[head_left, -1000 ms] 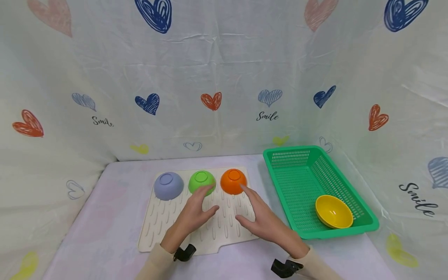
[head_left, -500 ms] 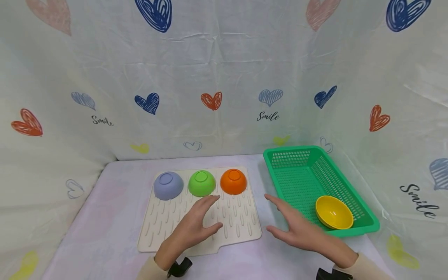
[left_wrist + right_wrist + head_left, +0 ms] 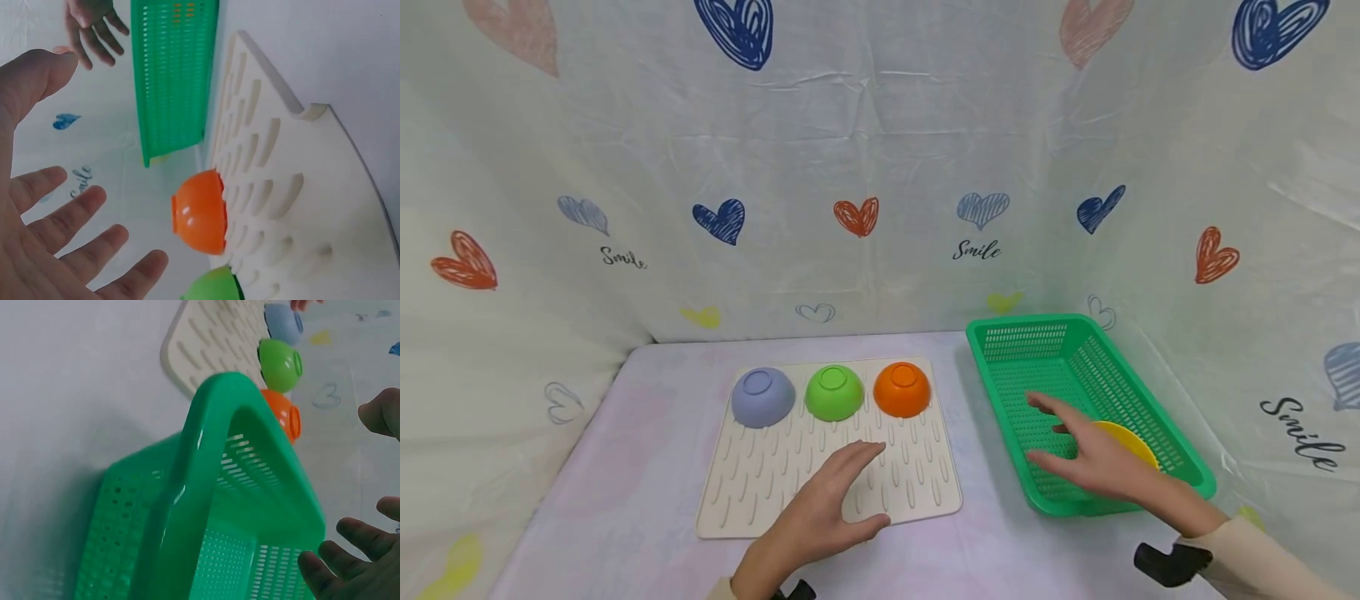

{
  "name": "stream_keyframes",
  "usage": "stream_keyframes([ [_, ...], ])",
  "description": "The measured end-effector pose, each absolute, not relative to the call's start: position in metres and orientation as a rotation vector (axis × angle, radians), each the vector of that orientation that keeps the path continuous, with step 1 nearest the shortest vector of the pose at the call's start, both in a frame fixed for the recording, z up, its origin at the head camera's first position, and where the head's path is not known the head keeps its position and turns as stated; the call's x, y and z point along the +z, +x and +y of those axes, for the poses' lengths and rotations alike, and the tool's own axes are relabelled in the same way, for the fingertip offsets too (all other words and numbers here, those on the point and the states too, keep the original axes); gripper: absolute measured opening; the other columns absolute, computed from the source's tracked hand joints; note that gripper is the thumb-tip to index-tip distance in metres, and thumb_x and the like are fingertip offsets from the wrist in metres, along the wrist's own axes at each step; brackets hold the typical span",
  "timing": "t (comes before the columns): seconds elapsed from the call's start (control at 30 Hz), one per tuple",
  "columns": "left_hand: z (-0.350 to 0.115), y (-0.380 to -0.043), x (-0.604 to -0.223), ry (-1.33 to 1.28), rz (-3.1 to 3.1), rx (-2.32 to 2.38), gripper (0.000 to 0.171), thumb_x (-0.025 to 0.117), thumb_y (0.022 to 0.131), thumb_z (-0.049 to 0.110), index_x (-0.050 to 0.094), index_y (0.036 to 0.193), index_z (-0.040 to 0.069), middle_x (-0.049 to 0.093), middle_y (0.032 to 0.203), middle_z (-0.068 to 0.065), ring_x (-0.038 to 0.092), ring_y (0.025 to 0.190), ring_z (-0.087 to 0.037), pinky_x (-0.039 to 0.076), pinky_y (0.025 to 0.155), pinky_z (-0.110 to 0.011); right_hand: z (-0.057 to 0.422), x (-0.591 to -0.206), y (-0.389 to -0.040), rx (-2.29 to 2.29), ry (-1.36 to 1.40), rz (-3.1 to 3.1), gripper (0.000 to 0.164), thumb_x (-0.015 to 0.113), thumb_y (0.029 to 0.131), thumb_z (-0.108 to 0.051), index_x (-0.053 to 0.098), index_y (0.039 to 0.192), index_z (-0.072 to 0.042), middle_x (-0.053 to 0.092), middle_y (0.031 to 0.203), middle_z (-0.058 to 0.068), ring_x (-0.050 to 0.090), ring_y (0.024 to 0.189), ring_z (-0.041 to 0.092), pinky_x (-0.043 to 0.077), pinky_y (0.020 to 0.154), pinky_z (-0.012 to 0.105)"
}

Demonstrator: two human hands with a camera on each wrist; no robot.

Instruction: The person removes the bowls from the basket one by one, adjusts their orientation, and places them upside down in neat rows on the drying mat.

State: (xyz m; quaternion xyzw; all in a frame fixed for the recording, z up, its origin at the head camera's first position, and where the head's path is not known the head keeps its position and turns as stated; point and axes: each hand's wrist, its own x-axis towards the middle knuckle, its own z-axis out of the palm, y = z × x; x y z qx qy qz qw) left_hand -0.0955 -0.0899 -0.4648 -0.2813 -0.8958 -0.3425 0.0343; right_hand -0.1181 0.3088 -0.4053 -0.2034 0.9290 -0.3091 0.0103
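My right hand [image 3: 1093, 458] hovers over the green basket [image 3: 1000, 408], fingers spread and holding nothing. It partly hides a yellow bowl [image 3: 1129, 440] in the basket's near right corner. Above the front part of a cream drying mat [image 3: 760, 475] is my left hand [image 3: 823, 512], its fingers and thumb apart with nothing between them. Along the mat's back edge three bowls stand upside down in a row: lavender [image 3: 763, 398], green [image 3: 834, 393] and orange [image 3: 902, 390]. In the left wrist view the orange bowl [image 3: 201, 211] lies beyond the fingertips.
The basket stands at the right of the table [image 3: 602, 467], beside the mat, its perforated wall [image 3: 125, 519] nearest the right wrist camera. A white curtain [image 3: 910, 167] printed with hearts hangs behind the table and along both sides.
My right hand has moved from near the orange bowl rightward to over the basket. My left hand has drawn back toward me from the green bowl. The bowls have stayed put.
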Motion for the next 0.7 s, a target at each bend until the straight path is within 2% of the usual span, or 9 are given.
stream_keyframes([
  [0.2,-0.090,-0.087,-0.464,-0.790,-2.766,-1.123,0.089,0.086,0.081,0.046,0.038,0.155,0.043,0.045,0.156,0.015,0.047,0.143,-0.015,0.051,0.111,-0.046,0.329,-0.408,-0.134,-0.904,-0.561,2.938,0.080,0.073,0.096,-0.034,0.034,0.157,0.000,0.044,0.155,0.025,0.048,0.137,0.046,0.050,0.101,0.064],
  [0.37,-0.090,-0.082,-0.463,-0.737,-2.759,-1.184,0.089,0.086,0.081,0.048,0.037,0.155,0.045,0.044,0.157,0.017,0.046,0.144,-0.014,0.049,0.113,-0.047,0.346,-0.416,-0.147,-0.836,-0.452,2.913,0.090,0.072,0.096,-0.041,0.026,0.158,0.005,0.032,0.159,0.033,0.037,0.140,0.055,0.040,0.103,0.077],
  [0.57,-0.090,-0.076,-0.459,-0.713,-2.694,-1.250,0.093,0.090,0.079,0.038,0.037,0.156,0.041,0.044,0.157,0.015,0.047,0.143,-0.014,0.050,0.112,-0.048,0.366,-0.424,-0.163,-0.795,-0.365,2.890,0.098,0.073,0.094,-0.043,0.021,0.157,0.010,0.026,0.158,0.041,0.033,0.138,0.061,0.035,0.104,0.080],
  [0.7,-0.091,-0.073,-0.456,-0.662,-2.661,-1.335,0.092,0.089,0.079,0.040,0.038,0.155,0.043,0.044,0.156,0.016,0.047,0.144,-0.014,0.049,0.113,-0.049,0.380,-0.431,-0.172,-0.763,-0.344,2.890,0.101,0.075,0.092,-0.043,0.020,0.155,0.014,0.026,0.156,0.044,0.032,0.137,0.063,0.034,0.105,0.080],
])
